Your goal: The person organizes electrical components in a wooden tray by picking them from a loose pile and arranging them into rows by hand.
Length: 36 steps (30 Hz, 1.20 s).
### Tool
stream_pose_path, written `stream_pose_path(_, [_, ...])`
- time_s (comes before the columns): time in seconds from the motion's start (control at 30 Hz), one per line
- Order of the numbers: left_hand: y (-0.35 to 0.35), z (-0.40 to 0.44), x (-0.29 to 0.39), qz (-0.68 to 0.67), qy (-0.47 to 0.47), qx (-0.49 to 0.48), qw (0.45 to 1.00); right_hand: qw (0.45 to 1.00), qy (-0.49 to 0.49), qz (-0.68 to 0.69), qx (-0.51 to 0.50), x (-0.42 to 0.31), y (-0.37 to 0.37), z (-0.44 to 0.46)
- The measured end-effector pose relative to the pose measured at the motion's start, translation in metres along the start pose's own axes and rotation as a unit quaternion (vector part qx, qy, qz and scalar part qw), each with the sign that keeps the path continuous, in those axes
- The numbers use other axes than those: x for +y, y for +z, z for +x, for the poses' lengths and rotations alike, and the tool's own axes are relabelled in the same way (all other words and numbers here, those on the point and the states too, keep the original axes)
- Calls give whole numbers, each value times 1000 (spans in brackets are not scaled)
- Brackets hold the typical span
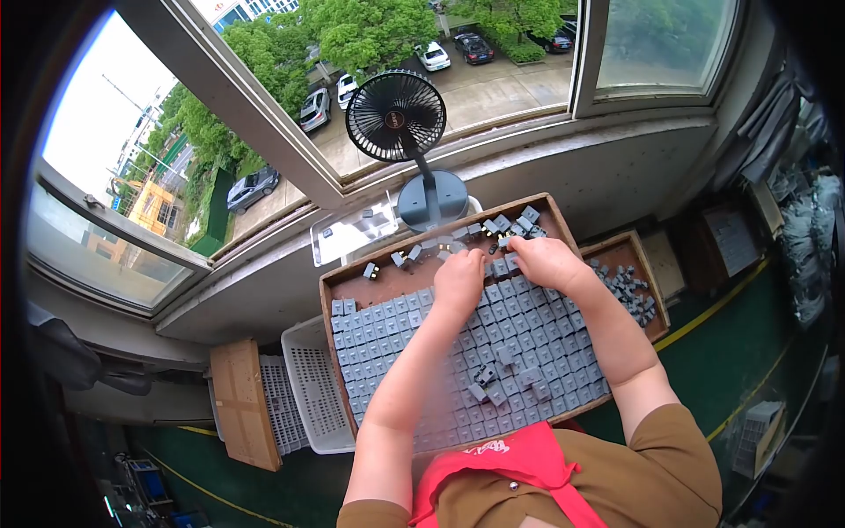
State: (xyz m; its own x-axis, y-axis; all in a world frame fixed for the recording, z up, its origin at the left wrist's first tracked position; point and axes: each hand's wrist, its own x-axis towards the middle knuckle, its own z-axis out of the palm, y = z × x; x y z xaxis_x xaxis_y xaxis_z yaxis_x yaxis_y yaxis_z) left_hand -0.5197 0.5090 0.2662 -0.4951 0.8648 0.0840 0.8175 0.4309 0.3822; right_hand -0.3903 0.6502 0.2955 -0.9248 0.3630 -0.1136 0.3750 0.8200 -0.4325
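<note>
A shallow wooden tray (pixel 328 304) holds rows of small grey blocks (pixel 387 330). My left hand (pixel 459 277) is over the tray's upper part, fingers curled together at the end of the rows; whatever they pinch is hidden. Just to its right, my right hand (pixel 539 261) has its fingertips pressed together beside the top row, and I cannot make out what is between them. Loose grey blocks (pixel 528 217) lie in a pile beyond both hands, and a few more (pixel 400 259) lie left of my left hand. Several blocks (pixel 493 387) rest on top of the lower rows.
A black fan (pixel 396 116) stands behind the tray, beside a clear plastic lid (pixel 352 231). A second wooden tray (pixel 658 308) of loose blocks is at the right. White plastic baskets (pixel 308 387) and a cardboard piece (pixel 242 405) are at the left. Windows line the back.
</note>
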Motion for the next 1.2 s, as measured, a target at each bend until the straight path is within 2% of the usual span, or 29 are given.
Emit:
stream_pose_path(0.13, [-7,-9,-7,-24,49,8,998,999,-4,-51,15,6,3,0])
stream_pose_path(0.2, [-11,-13,-13,-29,133,5,991,998,-22,-56,28,9,5,0])
stream_pose_path(0.3, [-15,-13,-14,-51,93,-30,994,997,-40,-64,27,4,3,0])
stream_pose_path(0.33, [-13,-13,-13,-51,92,-29,994,997,-46,-54,30,4,4,1])
stream_pose_path(0.4, [-6,-12,-8,-17,24,10,1000,997,-53,-46,33,4,5,2])
stream_pose_path(0.5, [-5,-14,-7,32,6,14,999,997,-57,-43,33,2,9,3])
stream_pose_path(0.7, [1,-13,-3,-62,52,34,996,998,-58,-12,-12,-5,7,7])
stream_pose_path(0.77, [0,-13,8,-54,47,26,997,989,-75,35,120,8,10,13])
stream_pose_path(0.8, [0,-12,13,-44,42,17,998,989,-77,33,119,12,13,15])
stream_pose_path(0.87, [5,-10,15,-48,42,-5,998,972,-98,-24,211,13,14,15])
stream_pose_path(0.93, [4,-10,19,-76,44,19,996,976,-80,-51,194,14,19,19])
stream_pose_path(1.07, [-17,-15,14,-102,47,-3,994,972,-103,-80,194,13,12,17])
stream_pose_path(1.13, [-24,-18,9,-158,11,-63,985,979,-105,19,172,12,6,13])
stream_pose_path(1.2, [-27,-15,6,-158,17,-78,984,984,-96,50,142,10,-3,9])
